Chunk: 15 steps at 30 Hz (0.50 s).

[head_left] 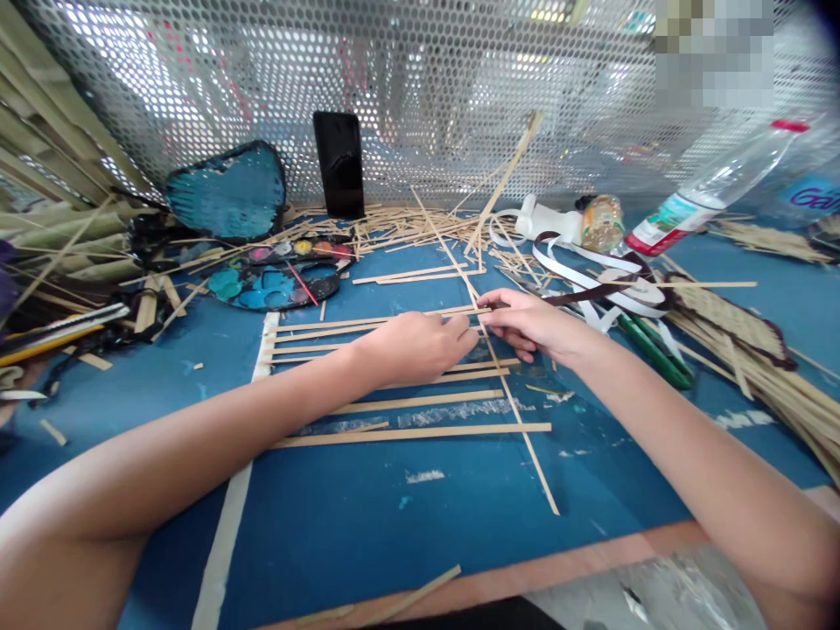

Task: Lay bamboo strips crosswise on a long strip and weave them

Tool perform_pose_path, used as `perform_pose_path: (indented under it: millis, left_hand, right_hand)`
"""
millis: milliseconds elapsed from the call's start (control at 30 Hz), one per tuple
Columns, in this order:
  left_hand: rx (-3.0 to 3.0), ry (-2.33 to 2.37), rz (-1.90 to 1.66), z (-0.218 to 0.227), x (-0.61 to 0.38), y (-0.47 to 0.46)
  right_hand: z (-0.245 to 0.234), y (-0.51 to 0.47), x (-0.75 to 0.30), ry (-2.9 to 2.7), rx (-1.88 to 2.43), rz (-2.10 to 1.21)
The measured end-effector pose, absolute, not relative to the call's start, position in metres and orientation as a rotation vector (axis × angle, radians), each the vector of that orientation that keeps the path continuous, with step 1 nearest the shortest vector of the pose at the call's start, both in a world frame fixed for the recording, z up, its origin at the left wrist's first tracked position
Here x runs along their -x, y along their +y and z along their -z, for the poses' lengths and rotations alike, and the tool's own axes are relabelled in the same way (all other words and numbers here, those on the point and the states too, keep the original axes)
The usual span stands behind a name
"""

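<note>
Several flat bamboo strips [459, 430] lie roughly side by side on the blue table. The ends of the far ones sit under white tape [268, 341] on the left. A long thin bamboo strip [535, 464] runs crosswise through their right ends. My left hand [423, 346] rests over the far strips, fingers curled and closed on a strip near the crossing; its fingertips partly hide the hold. Opposite it, my right hand [528, 324] pinches a strip end by the crosswise strip between thumb and forefinger, its other fingers bent below.
A black phone [339, 166] leans on the perforated metal screen [420, 105]. Left stand a paint palette [269, 284], a blue heart-shaped piece [227, 191] and bamboo stalks [59, 236]. Right are a plastic bottle [715, 192], ribbons [577, 276] and a green tool [653, 350].
</note>
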<state>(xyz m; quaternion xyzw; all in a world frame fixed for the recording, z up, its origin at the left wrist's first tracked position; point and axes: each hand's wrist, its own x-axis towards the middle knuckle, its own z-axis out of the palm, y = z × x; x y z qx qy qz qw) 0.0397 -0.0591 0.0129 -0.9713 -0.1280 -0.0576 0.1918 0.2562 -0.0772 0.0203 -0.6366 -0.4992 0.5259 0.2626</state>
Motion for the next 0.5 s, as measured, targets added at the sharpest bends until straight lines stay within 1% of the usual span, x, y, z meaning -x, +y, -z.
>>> perform_pose_path:
  millis: [267,500]
  left_hand:
    - [2.866,-0.338,0.111,-0.012,-0.041,-0.055]
    - [3.08,-0.541,0.138,-0.029,-0.037,-0.043]
  right_hand:
    - [-0.017,-0.081,-0.253,-1.412,1.732,-1.346]
    - [-0.029,-0.086,-0.26,-1.45,1.819,-1.253]
